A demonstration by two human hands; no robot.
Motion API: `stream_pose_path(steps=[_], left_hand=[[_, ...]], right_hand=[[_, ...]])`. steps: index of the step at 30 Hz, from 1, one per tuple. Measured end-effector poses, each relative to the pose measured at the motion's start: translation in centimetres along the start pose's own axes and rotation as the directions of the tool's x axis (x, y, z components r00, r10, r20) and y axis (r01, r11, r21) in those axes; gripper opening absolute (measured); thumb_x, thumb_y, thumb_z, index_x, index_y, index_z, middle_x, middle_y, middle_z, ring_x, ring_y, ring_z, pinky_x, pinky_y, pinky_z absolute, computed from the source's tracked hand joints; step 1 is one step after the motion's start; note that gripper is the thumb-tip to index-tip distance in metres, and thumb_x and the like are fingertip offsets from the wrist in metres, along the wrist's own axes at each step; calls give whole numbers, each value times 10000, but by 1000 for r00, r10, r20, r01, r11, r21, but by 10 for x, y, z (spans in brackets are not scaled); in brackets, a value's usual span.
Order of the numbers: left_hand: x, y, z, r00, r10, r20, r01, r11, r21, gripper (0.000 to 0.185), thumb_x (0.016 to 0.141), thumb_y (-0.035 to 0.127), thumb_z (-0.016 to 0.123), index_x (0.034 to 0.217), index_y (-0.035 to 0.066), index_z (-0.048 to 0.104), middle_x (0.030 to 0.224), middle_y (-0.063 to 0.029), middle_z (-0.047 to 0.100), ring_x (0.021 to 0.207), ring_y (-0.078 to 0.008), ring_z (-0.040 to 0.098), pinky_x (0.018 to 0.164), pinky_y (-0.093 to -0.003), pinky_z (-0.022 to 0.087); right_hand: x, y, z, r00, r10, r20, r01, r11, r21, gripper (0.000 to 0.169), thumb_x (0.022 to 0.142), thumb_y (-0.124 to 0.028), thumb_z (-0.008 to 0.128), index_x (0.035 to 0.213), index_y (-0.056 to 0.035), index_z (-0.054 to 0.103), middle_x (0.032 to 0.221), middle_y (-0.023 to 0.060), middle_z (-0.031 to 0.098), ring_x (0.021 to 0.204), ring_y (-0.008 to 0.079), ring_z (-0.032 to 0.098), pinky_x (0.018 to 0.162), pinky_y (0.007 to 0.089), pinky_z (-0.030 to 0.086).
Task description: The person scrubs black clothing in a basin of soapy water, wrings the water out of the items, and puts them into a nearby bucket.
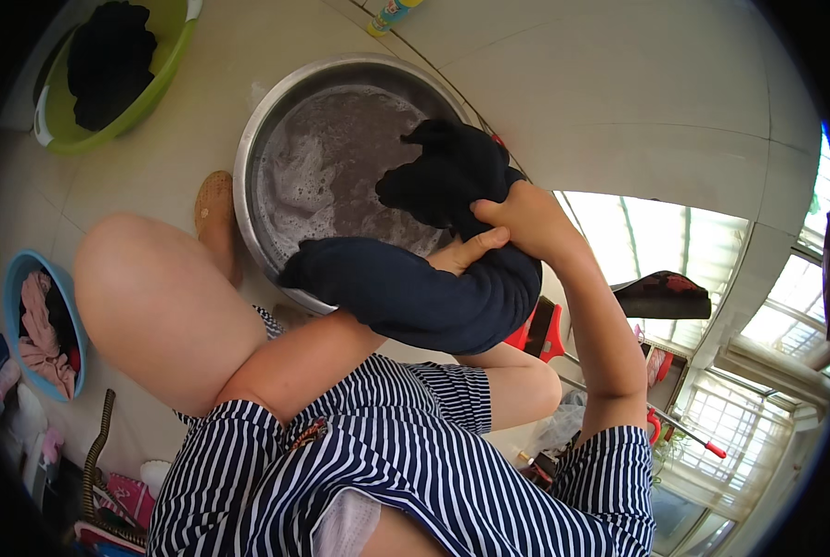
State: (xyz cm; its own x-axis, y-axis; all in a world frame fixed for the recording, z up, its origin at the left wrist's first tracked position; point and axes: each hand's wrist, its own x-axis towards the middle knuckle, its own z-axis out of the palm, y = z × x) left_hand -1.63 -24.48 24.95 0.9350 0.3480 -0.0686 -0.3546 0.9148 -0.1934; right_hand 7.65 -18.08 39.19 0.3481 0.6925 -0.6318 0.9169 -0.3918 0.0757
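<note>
A wet dark navy garment is twisted into a thick roll and lies looped over my left forearm. My right hand grips it where it bends, at the right rim of a round stainless-steel basin. My left hand is closed on the same cloth close beside the right; its fingers are mostly hidden. The black bunched end hangs over the basin. Inside the basin is murky grey-brown water with foam on top.
A green tub with black clothing stands upper left. At left is a blue bucket holding pink and dark clothes. A yellow-blue bottle lies beyond the basin. A red dustpan or brush is at right. A brown slipper touches the floor near the basin.
</note>
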Motion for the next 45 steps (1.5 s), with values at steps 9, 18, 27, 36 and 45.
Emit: stream_pose_path(steps=[9, 18, 27, 36, 45], left_hand=[[-20, 3, 30, 945, -326, 23, 319, 904, -285, 557, 964, 255, 650, 1392, -58, 482, 1324, -147, 613, 1210, -209, 607, 1070, -311, 462], [-63, 33, 8, 979, -195, -66, 191, 980, -60, 584, 960, 235, 638, 1422, -63, 443, 1353, -162, 588, 1236, -224, 588, 1080, -316, 453], [-84, 49, 12, 970, -115, -214, 174, 944, 279, 613, 955, 214, 625, 1453, -68, 403, 1382, -177, 563, 1262, -239, 570, 1091, -320, 444], [-48, 25, 19, 972, 17, -234, 108, 852, 512, 715, 939, 152, 584, 1526, -84, 252, 1477, -218, 451, 1349, -282, 484, 1125, -345, 400], [-23, 4, 0, 962, 104, -253, 111, 697, 708, 655, 934, 130, 528, 1521, -50, 300, 1489, -175, 423, 1416, -243, 360, 1151, -328, 317]], right_hand=[[-31, 83, 120, 974, -96, -203, 76, -709, 702, 595, 1001, -485, 527, 1370, -19, 561, 1280, 195, 650, 1086, 313, 664, 943, 380, 525], [55, -7, 195, 833, -296, -467, -99, -910, 402, 515, 979, -355, 594, 1369, -21, 561, 1292, 168, 629, 1118, 267, 630, 959, 356, 508], [94, 38, 164, 828, -449, -336, 181, -353, 918, 470, 958, -226, 662, 1369, -22, 560, 1305, 141, 608, 1150, 221, 596, 975, 332, 491], [63, 53, 85, 901, -402, -163, 299, 302, 905, 497, 930, -233, 700, 1333, 24, 565, 1201, 81, 652, 1080, 143, 603, 947, 308, 489], [79, 45, 77, 941, -335, 45, 154, 545, 824, 518, 907, -298, 679, 1287, 45, 601, 1164, 126, 687, 1073, 167, 627, 944, 334, 485]])
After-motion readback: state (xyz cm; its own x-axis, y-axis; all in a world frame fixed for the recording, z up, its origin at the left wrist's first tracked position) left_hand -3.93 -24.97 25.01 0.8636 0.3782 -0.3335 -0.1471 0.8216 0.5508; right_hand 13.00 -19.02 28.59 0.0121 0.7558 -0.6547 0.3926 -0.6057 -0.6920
